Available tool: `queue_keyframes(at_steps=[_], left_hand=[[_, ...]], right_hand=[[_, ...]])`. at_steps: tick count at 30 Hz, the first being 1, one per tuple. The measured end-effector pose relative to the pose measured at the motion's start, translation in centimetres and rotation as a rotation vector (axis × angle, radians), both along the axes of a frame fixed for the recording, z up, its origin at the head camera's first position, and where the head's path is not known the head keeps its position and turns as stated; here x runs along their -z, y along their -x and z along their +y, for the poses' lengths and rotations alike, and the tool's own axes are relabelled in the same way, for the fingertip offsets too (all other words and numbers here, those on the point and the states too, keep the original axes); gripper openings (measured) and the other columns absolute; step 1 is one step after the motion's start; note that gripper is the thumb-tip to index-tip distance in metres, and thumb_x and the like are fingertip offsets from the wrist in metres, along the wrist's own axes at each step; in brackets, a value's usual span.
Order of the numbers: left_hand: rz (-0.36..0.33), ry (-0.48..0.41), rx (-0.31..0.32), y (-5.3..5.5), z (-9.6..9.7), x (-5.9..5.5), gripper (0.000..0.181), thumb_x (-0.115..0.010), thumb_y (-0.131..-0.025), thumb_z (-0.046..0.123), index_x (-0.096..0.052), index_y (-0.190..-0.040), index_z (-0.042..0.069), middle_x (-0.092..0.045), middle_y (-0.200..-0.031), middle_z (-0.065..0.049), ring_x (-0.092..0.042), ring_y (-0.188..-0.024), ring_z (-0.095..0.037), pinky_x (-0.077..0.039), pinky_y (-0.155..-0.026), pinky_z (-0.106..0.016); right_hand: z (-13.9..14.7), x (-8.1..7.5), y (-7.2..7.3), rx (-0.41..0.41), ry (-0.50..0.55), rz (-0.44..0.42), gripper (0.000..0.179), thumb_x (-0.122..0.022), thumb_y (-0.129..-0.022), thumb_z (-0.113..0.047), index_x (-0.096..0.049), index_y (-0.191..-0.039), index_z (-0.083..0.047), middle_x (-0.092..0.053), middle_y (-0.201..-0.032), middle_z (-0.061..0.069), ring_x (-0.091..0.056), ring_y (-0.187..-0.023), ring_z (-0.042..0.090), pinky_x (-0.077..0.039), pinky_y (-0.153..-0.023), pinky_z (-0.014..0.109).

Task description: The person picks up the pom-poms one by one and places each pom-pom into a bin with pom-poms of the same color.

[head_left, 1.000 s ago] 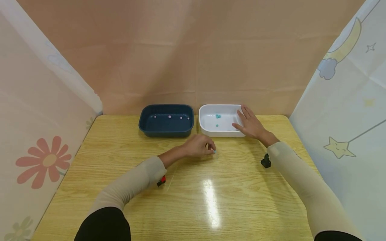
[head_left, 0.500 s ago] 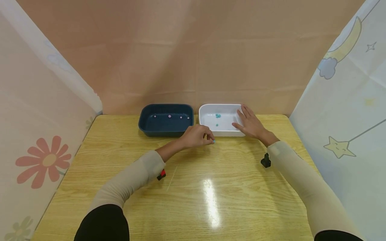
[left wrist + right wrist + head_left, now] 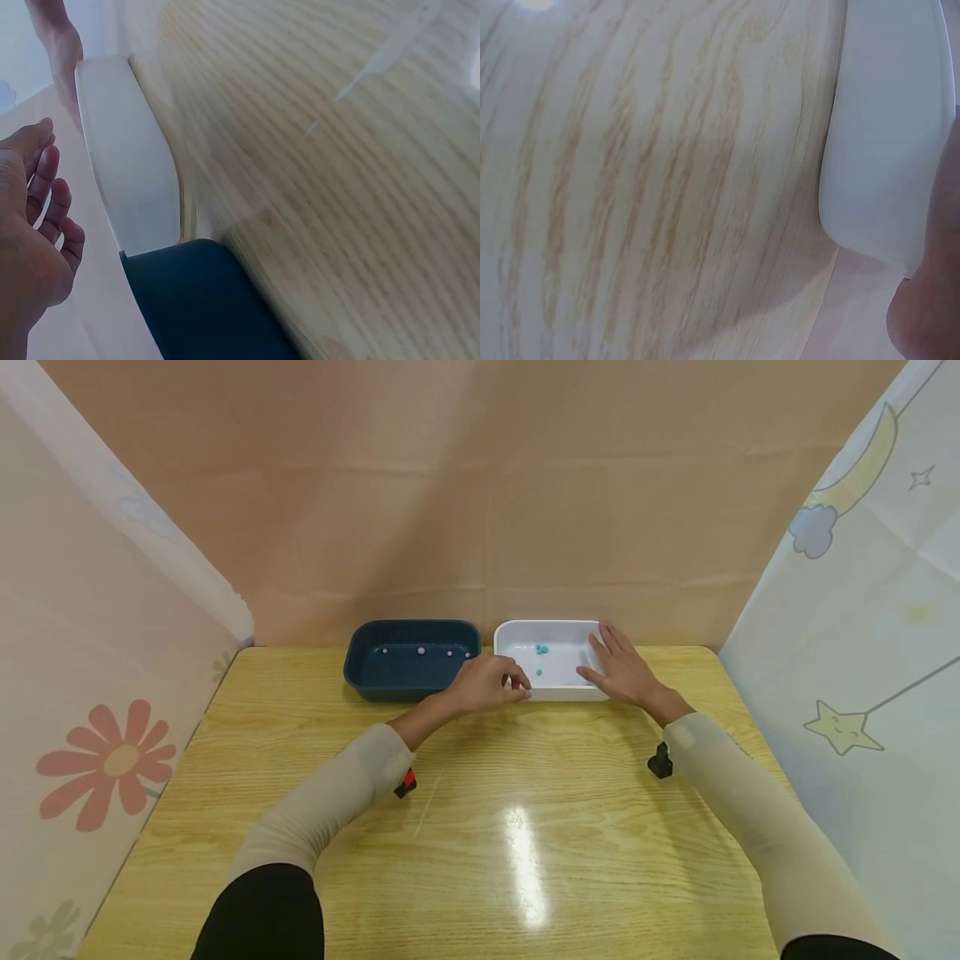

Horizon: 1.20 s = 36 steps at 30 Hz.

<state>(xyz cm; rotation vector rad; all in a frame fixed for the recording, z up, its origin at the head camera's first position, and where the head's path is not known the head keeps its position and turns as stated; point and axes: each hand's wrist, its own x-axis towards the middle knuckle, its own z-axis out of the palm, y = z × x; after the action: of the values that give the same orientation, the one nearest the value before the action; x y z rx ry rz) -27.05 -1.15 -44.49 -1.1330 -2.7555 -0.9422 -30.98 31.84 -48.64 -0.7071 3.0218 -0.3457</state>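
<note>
My left hand (image 3: 483, 683) pinches a small turquoise ball (image 3: 529, 692) between thumb and forefinger, at the front left rim of the white tray (image 3: 517, 693). In the left wrist view the left hand (image 3: 30, 232) shows its other fingers loosely bent, and the ball is hidden there. Several turquoise balls (image 3: 542, 649) lie inside the white tray. My right hand (image 3: 626, 672) rests over that tray's right end, fingers spread. Only part of the right hand (image 3: 937, 292) shows beside the white wall in the right wrist view.
Left of the white tray stands a dark blue tray (image 3: 405, 693) holding several pale pink balls (image 3: 422, 651). Both trays sit near the back edge of the wooden table (image 3: 480, 827). A patterned sheet (image 3: 862, 652) hangs along the right side.
My left hand has moved away from me, from over the table up to the white tray's front rim, still pinching the turquoise ball. The right hand has stayed in place.
</note>
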Motion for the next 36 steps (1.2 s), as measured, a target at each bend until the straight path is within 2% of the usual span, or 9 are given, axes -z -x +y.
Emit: queue_keyframes(at_steps=[7,11,19,25,32,36], left_hand=[[0.002,-0.015,-0.029,1.0,0.0,-0.1,0.008,-0.080,-0.097,0.026,-0.086,-0.100,0.021,-0.073,-0.085,0.009,-0.058,-0.071,-0.008,-0.041,-0.058,-0.024],[-0.007,-0.036,-0.045,1.6,0.1,-0.1,0.010,-0.080,-0.097,0.026,-0.086,-0.101,0.020,-0.075,-0.086,0.008,-0.059,-0.072,-0.009,-0.042,-0.057,-0.024],[-0.016,-0.036,-0.110,2.6,0.3,0.0,0.012,-0.081,-0.096,0.030,-0.086,-0.103,0.022,-0.074,-0.088,0.011,-0.060,-0.076,-0.008,-0.045,-0.060,-0.026],[0.006,-0.033,-0.151,3.6,0.6,-0.1,0.011,-0.081,-0.096,0.031,-0.086,-0.102,0.023,-0.071,-0.085,0.009,-0.058,-0.075,-0.010,-0.041,-0.057,-0.027],[0.001,0.017,-0.222,4.6,1.2,-0.1,0.014,-0.079,-0.097,0.034,-0.086,-0.105,0.025,-0.068,-0.085,0.009,-0.055,-0.070,-0.010,-0.035,-0.052,-0.025],[0.011,0.034,-0.250,5.1,1.5,0.0,0.014,-0.078,-0.098,0.034,-0.086,-0.105,0.024,-0.068,-0.085,0.008,-0.055,-0.067,-0.010,-0.034,-0.052,-0.025]], right_hand=[[0.0,-0.2,-0.1,0.003,0.002,-0.005,0.091,-0.041,-0.109,-0.058,-0.015,-0.165,0.010,0.005,-0.174,0.028,0.005,-0.163,0.044,0.003,-0.131,0.053],[0.0,-0.2,-0.2,0.001,0.003,-0.002,0.093,-0.040,-0.109,-0.061,-0.016,-0.165,0.010,0.005,-0.174,0.028,0.004,-0.163,0.044,0.003,-0.131,0.054],[0.0,-0.2,-0.1,0.004,0.005,-0.005,0.091,-0.043,-0.110,-0.057,-0.016,-0.165,0.010,0.005,-0.174,0.028,0.004,-0.162,0.045,0.002,-0.131,0.055],[0.0,-0.2,-0.2,0.004,0.009,0.003,0.088,-0.046,-0.110,-0.052,-0.017,-0.165,0.010,0.004,-0.174,0.029,0.004,-0.163,0.044,0.000,-0.131,0.055],[-0.1,-0.1,0.0,0.006,0.004,0.004,0.091,-0.041,-0.110,-0.058,-0.016,-0.165,0.010,0.004,-0.174,0.029,0.004,-0.163,0.044,0.001,-0.131,0.054],[-0.2,-0.3,-0.1,0.005,0.001,0.002,0.089,-0.044,-0.110,-0.054,-0.017,-0.164,0.011,0.003,-0.174,0.030,0.003,-0.163,0.045,0.001,-0.131,0.054]])
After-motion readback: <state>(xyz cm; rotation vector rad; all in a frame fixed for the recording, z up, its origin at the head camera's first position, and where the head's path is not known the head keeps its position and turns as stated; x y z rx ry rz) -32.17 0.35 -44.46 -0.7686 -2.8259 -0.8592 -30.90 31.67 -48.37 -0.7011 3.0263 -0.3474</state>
